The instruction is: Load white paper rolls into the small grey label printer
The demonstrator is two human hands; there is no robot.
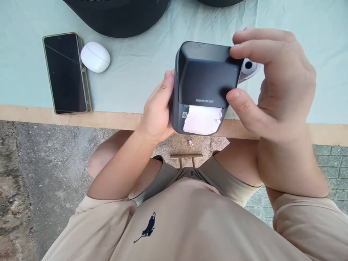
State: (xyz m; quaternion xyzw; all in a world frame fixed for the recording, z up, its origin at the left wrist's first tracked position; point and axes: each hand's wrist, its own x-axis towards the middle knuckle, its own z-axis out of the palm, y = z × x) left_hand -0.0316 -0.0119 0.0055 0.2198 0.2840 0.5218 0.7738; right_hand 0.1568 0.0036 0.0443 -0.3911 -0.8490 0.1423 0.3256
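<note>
A dark grey label printer [202,78] marked NIIMBOT is held above the table's front edge. A white strip of label paper [202,120] sticks out of its front slot. My left hand [157,110] wraps the printer's left side from below. My right hand [272,81] pinches the lid's right corner, with the forefinger on top and the thumb on its front face. A white roll core [248,67] peeks out behind my right fingers.
A table covered in pale green cloth [136,72] has a bare wooden front edge [81,117]. On it lie a black phone [66,72], a white earbud case [95,57] and a dark bag [116,16] at the back. My knees and paving are below.
</note>
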